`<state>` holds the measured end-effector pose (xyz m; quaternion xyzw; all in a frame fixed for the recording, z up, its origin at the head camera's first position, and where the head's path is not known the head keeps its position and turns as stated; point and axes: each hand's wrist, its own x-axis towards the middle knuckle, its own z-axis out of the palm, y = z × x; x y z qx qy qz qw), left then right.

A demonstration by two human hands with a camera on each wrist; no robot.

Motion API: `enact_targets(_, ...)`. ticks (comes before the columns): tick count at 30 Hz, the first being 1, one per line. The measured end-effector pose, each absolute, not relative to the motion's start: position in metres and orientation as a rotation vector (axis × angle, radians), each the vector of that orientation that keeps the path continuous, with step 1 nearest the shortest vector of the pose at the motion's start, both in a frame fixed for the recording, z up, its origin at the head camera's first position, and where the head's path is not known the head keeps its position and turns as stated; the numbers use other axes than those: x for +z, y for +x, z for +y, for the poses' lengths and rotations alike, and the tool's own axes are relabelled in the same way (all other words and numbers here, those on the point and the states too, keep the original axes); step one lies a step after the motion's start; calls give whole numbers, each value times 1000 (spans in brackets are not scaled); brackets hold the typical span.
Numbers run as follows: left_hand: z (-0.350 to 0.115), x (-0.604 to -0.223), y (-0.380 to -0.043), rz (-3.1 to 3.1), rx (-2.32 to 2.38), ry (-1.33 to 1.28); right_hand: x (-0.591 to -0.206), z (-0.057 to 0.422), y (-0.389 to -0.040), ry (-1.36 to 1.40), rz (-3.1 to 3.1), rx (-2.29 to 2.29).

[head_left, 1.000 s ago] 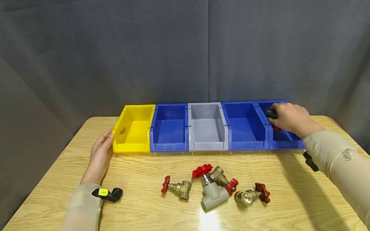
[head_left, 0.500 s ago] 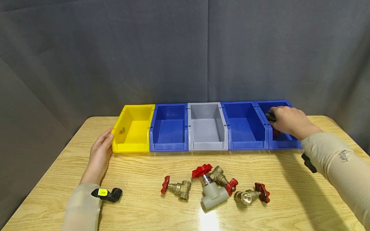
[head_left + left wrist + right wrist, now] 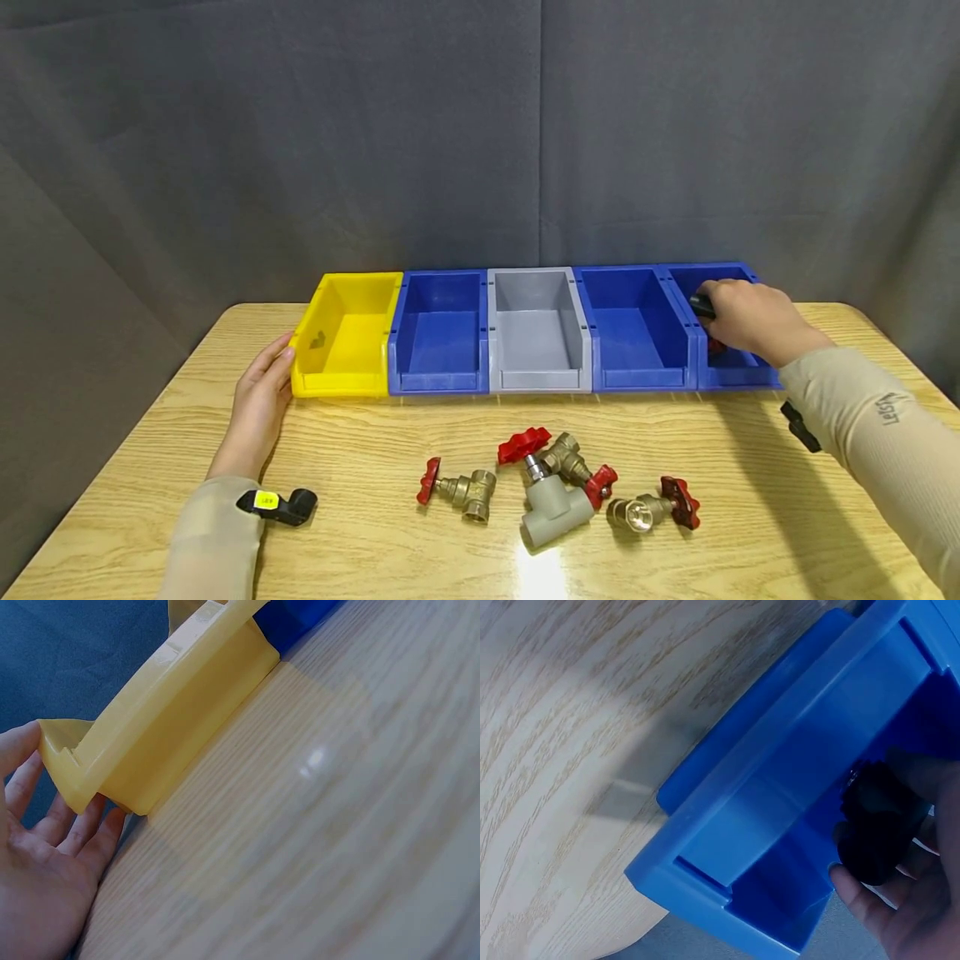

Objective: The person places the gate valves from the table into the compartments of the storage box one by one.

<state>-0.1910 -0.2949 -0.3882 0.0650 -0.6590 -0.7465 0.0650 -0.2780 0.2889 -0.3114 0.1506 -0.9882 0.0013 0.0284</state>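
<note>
At the left end of a row of bins, my left hand (image 3: 260, 396) rests its extended fingers against the outer side of the yellow bin (image 3: 341, 384). The left wrist view shows that hand (image 3: 52, 862) touching the bin's corner near the rim. My right hand (image 3: 757, 317) reaches into the rightmost blue bin (image 3: 738, 379) and grips a valve with a black body (image 3: 702, 306); a bit of its red handwheel (image 3: 716, 345) shows below. In the right wrist view the valve (image 3: 877, 817) is a dark shape between thumb and fingers, low inside the bin, much of it in shadow.
Between the end bins stand a blue bin (image 3: 438, 383), a grey bin (image 3: 540, 382) and another blue bin (image 3: 641, 380). In front lie brass valves (image 3: 476, 496) (image 3: 566, 457) (image 3: 640, 512) with red handwheels and a grey plastic valve (image 3: 555, 510). A dark curtain (image 3: 450, 133) hangs behind the table.
My right hand has shifted slightly left and lower within the rightmost blue bin, still gripping the valve. The left hand and the valves on the table stay where they were.
</note>
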Motion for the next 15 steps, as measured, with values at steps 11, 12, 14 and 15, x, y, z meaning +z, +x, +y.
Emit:
enact_targets(11,-295,-388,-190,-2000,-2241,198,-310,289,-273,510,-3018,-72)
enact_targets(12,-295,-388,-190,-2002,-2238,196,-310,288,-273,523,-3004,-78)
enact_targets(14,-296,-388,-190,-1997,-2242,199,-310,287,-271,552,-2970,-103)
enact_targets(15,-296,-388,-190,-1995,-2243,201,-311,287,-270,565,-2949,-113)
